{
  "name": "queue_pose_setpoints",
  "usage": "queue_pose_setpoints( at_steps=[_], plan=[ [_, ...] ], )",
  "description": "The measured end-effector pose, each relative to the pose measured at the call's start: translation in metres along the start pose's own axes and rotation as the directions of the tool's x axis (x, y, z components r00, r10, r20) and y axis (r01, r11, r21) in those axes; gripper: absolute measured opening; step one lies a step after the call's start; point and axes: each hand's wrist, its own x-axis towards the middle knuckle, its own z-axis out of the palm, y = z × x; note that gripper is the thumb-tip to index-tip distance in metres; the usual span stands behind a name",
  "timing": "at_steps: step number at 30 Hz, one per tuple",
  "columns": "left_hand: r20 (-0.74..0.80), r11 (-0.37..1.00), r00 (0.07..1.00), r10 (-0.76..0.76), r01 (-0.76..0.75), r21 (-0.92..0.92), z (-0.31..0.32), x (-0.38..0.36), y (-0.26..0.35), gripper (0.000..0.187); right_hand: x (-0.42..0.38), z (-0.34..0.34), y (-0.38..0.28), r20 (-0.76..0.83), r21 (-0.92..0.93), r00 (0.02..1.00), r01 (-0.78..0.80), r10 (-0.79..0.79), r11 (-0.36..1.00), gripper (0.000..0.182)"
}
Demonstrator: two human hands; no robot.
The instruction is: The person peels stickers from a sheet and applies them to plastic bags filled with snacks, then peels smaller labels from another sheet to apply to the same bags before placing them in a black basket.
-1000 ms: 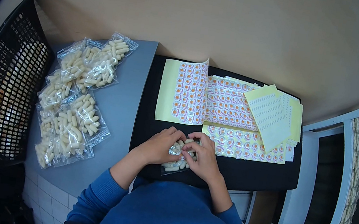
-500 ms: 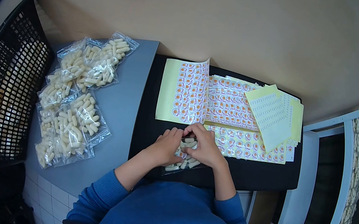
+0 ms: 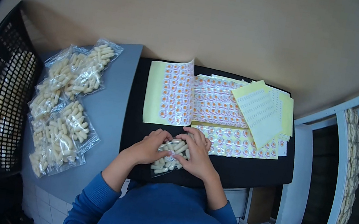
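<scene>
A clear plastic bag of pale, finger-shaped pieces (image 3: 164,163) lies on the black surface in front of me. My left hand (image 3: 148,148) grips its left side, fingers curled over the far edge. From the right, my right hand (image 3: 198,155) holds the same bag, its fingers bent around the upper corner. Both thumbs meet on the front of the bag, over a small round sticker that they partly cover. Just beyond my hands lie sticker sheets (image 3: 236,143) printed with rows of round orange-and-white labels.
On the grey table (image 3: 112,101) to the left, several similar filled bags (image 3: 59,134) are piled. A black perforated basket (image 3: 4,97) stands at far left. Used yellow backing sheets (image 3: 257,115) overlap the stickers. A white rack (image 3: 335,185) rises on the right, and a wall stands behind.
The view has shifted slightly. My thumbs have come together on the bag's front, and more of the bag shows between my hands.
</scene>
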Motion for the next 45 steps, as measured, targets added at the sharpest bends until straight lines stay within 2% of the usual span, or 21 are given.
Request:
queue_pose_setpoints(
  at_steps=[3, 7, 10, 16, 18, 20, 22, 24, 25, 26, 27, 28, 30, 32, 34, 36, 38, 39, 40, 42, 45],
  plan=[
    [-0.006, 0.999, 0.999, -0.044, 0.044, 0.025, 0.0, -0.001, 0.003, 0.045, -0.004, -0.01, 0.006, 0.009, -0.005, 0.998, -0.063, 0.063, 0.998, 0.044],
    [0.001, 0.978, 0.995, -0.103, 0.101, 0.185, 0.001, -0.002, 0.017, 0.052, -0.011, -0.045, 0.055, -0.489, -0.157, 0.87, -0.162, 0.065, 0.974, 0.041],
    [0.007, 0.979, 0.996, -0.083, 0.081, 0.186, 0.003, -0.001, 0.016, 0.059, -0.012, -0.07, 0.08, -0.701, -0.295, 0.699, -0.464, 0.14, 0.835, 0.037],
    [-0.007, 0.973, 0.998, -0.055, 0.055, 0.226, 0.001, -0.002, 0.015, 0.071, -0.017, -0.079, 0.11, -0.66, -0.262, 0.701, -0.553, 0.271, 0.791, 0.028],
    [-0.046, 0.966, 0.997, -0.059, 0.069, 0.249, 0.0, -0.004, 0.016, 0.072, -0.015, -0.081, 0.113, -0.693, -0.306, 0.694, -0.527, 0.194, 0.793, 0.018],
    [-0.084, 0.959, 0.995, -0.061, 0.082, 0.272, -0.001, -0.005, 0.019, 0.073, -0.014, -0.085, 0.111, -0.816, -0.212, 0.566, -0.481, 0.117, 0.85, 0.01],
    [-0.259, 0.962, 0.956, 0.137, -0.066, 0.267, 0.0, -0.003, 0.027, 0.072, -0.012, -0.088, 0.109, -0.869, -0.237, 0.494, -0.454, 0.021, 0.859, 0.008],
    [-0.249, 0.973, 0.956, 0.156, -0.105, 0.207, -0.003, 0.001, 0.038, 0.074, -0.014, -0.092, 0.092, -0.907, -0.355, 0.35, -0.333, -0.235, 0.873, 0.01],
    [-0.222, 0.98, 0.968, 0.12, -0.151, -0.126, -0.003, 0.001, 0.047, 0.077, -0.014, -0.092, 0.079, -0.867, -0.469, 0.341, -0.319, -0.362, 0.824, 0.012],
    [-0.184, 0.878, 0.978, 0.096, -0.17, -0.447, -0.003, 0.002, 0.053, 0.08, -0.014, -0.091, 0.063, -0.868, -0.468, 0.339, -0.315, -0.362, 0.826, 0.012],
    [-0.152, 0.749, 0.964, 0.22, -0.266, -0.607, -0.002, 0.006, 0.054, 0.088, -0.014, -0.088, 0.046, -0.823, -0.519, 0.36, -0.164, -0.439, 0.839, 0.013],
    [-0.151, 0.75, 0.964, 0.218, -0.264, -0.606, -0.004, 0.008, 0.057, 0.088, -0.016, -0.085, 0.033, -0.774, -0.557, 0.369, -0.011, -0.515, 0.83, 0.014],
    [-0.121, -0.017, 0.955, 0.272, -0.121, -0.992, -0.012, 0.014, 0.062, 0.094, -0.019, -0.077, 0.012, -0.75, -0.549, 0.392, 0.08, -0.532, 0.832, 0.015],
    [-0.138, -0.137, 0.942, 0.306, -0.1, -0.985, -0.03, 0.02, 0.055, 0.086, -0.022, -0.074, 0.009, -0.722, -0.539, 0.411, 0.173, -0.557, 0.825, 0.016],
    [-0.135, 0.198, 0.988, 0.069, -0.146, -0.969, -0.042, 0.022, 0.05, 0.061, -0.021, -0.07, 0.012, -0.734, -0.44, 0.436, 0.28, -0.521, 0.853, 0.017],
    [-0.15, 0.339, 0.988, 0.041, -0.155, -0.928, -0.047, 0.019, 0.069, 0.045, -0.02, -0.068, 0.017, -0.726, -0.428, 0.45, 0.299, -0.521, 0.853, 0.018],
    [-0.19, 0.273, 0.982, 0.003, -0.184, -0.944, -0.044, 0.018, 0.075, 0.043, -0.02, -0.072, 0.019, -0.62, -0.512, 0.641, 0.107, -0.453, 0.852, 0.019],
    [-0.269, 0.404, 0.963, 0.022, -0.254, -0.879, -0.042, 0.018, 0.076, 0.041, -0.017, -0.076, 0.019, -0.562, -0.5, 0.743, 0.046, -0.364, 0.865, 0.022],
    [-0.343, 0.526, 0.938, 0.05, -0.317, -0.789, -0.04, 0.019, 0.077, 0.038, -0.014, -0.077, 0.016, -0.559, -0.501, 0.744, 0.049, -0.366, 0.864, 0.022],
    [-0.402, 0.551, 0.915, 0.042, -0.357, -0.754, -0.037, 0.018, 0.079, 0.034, -0.005, -0.078, 0.007, -0.545, -0.405, 0.793, 0.034, -0.271, 0.914, 0.026],
    [-0.448, 0.61, 0.892, 0.059, -0.388, -0.691, -0.037, 0.012, 0.088, 0.033, 0.011, -0.08, -0.027, -0.593, -0.283, 0.749, 0.149, -0.295, 0.948, 0.03]
  ],
)
